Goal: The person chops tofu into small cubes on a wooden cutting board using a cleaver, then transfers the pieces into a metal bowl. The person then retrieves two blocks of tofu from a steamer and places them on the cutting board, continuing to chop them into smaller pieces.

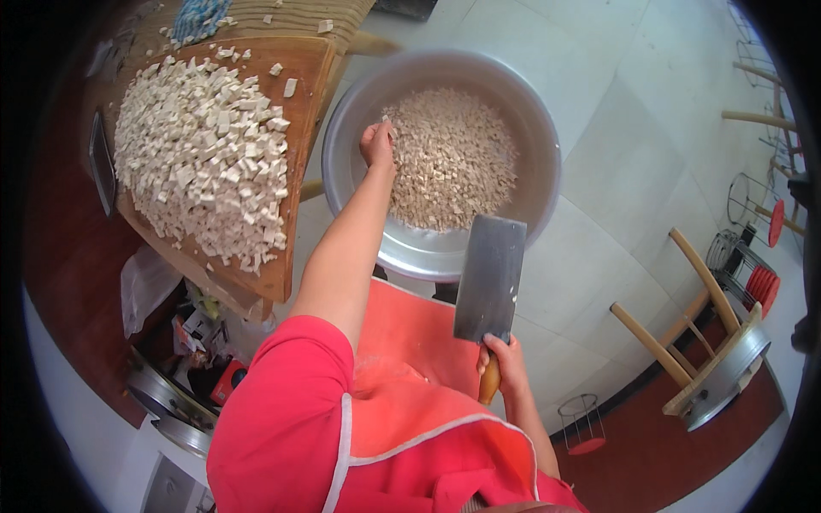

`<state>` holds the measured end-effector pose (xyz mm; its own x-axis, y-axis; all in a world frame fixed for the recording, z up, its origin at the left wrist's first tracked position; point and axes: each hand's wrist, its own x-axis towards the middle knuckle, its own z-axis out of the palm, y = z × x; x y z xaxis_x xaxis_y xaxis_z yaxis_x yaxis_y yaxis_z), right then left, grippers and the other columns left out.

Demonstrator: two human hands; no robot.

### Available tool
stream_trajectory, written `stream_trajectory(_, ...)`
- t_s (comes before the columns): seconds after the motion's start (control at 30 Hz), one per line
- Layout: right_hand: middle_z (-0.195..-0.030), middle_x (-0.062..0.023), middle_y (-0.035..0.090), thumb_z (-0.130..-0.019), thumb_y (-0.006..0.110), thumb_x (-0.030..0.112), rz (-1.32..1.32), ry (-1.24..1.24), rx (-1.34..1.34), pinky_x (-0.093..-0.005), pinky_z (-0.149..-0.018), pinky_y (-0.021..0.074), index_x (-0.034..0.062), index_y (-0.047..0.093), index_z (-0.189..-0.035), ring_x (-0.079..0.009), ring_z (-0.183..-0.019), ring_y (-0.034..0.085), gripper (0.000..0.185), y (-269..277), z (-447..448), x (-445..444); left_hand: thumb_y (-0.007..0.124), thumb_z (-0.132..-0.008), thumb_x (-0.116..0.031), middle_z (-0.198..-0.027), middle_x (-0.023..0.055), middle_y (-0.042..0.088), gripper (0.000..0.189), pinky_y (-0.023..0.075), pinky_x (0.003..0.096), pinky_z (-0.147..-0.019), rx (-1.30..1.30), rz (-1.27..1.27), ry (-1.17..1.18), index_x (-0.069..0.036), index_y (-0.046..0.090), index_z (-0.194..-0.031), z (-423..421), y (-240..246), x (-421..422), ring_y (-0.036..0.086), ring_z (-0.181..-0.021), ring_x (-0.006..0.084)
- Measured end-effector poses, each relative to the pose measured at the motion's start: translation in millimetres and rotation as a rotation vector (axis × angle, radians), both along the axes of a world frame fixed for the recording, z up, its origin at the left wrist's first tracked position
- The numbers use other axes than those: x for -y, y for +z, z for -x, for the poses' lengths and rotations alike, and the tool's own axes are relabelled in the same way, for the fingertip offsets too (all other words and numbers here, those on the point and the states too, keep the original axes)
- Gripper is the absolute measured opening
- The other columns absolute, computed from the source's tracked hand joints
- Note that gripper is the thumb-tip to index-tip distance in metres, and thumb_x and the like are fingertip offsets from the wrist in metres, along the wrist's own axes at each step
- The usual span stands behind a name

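Note:
My right hand [503, 359] grips the wooden handle of a broad cleaver [490, 279], its dark blade pointing away from me over the near right rim of a large metal basin [542, 211]. Inside the basin lies a heap of small pale cubes [449, 160], perhaps tofu. My left hand [378, 144] is over the basin's left part, at the edge of the heap, its fingers bent with a small pale piece at the tips. To the left, a big mound of similar cubes [205, 160] covers much of a wooden cutting board [308, 96].
The board rests on a wooden table [282, 19] with a blue cloth [199, 19] at the back. Below it, a plastic bag [147, 288] hangs. At right stand a wooden stool bearing a metal pan [728, 378] and red-seated stools [763, 288] on the tiled floor.

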<state>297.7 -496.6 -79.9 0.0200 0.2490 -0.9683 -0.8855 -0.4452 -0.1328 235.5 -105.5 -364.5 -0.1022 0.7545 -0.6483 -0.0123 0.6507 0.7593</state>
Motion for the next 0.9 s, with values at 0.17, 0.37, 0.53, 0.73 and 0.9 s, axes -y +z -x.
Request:
stream_trajectory(0.17,-0.059,-0.0069,0.058,-0.089,0.064,0.013,0.003,0.19,0.262,-0.0307,-0.044,0.0466,0.0006,0.055,-0.083,-0.0174,-0.044,0.056,0.016,23.9,-19.1,-7.8,0.064,-0.089,-0.008,-0.09,0.0106,0.069,0.016,0.0571,0.0302,-0.067,0.311,0.104,-0.023,-0.007,0.054,-0.102,5.8,88.3,35.9,0.068,-0.078,0.0192)
stream_trajectory(0.37,-0.06,-0.0083,0.061,-0.088,0.065,0.014,-0.056,0.568,0.738,-0.0344,-0.048,0.0474,0.0003,0.058,-0.085,-0.02,-0.049,0.061,0.016,81.1,-51.6,-17.0,0.06,-0.092,-0.002,-0.097,0.0111,0.069,0.025,0.0581,0.03,-0.072,0.521,0.273,-0.146,-0.003,0.058,-0.117,10.9,208.2,66.7,0.068,-0.081,0.018)
stream_trajectory(0.53,-0.067,-0.012,0.062,-0.087,0.065,0.015,-0.222,0.978,1.477,-0.0432,-0.053,0.0449,0.006,0.056,-0.083,-0.0336,-0.061,0.062,0.013,134.2,-76.6,-27.2,0.063,-0.091,-0.004,-0.102,0.0111,0.07,0.029,0.0583,0.0273,-0.074,0.526,0.291,-0.319,-0.001,0.058,-0.119,9.0,297.9,84.1,0.068,-0.08,0.0148)
stream_trajectory(0.73,-0.07,-0.0091,0.062,-0.087,0.064,0.016,-0.265,1.107,1.694,-0.044,-0.051,0.0449,0.0094,0.053,-0.082,-0.0325,-0.062,0.062,0.013,183.0,-82.1,-29.3,0.066,-0.09,-0.007,-0.101,0.0081,0.07,0.031,0.0573,0.0257,-0.075,0.611,0.195,-0.408,-0.003,0.059,-0.121,11.0,375.3,92.0,0.067,-0.081,0.0125)
stream_trajectory(0.9,-0.072,-0.0079,0.064,-0.086,0.064,0.017,-0.303,1.106,1.78,-0.0439,-0.052,0.0467,0.0104,0.056,-0.084,-0.0317,-0.063,0.064,0.011,205.6,-76.8,-25.2,0.066,-0.09,-0.007,-0.096,0.0073,0.07,0.032,0.0573,0.026,-0.073,0.639,0.128,-0.443,-0.003,0.058,-0.121,21.4,411.1,91.8,0.068,-0.078,0.013)
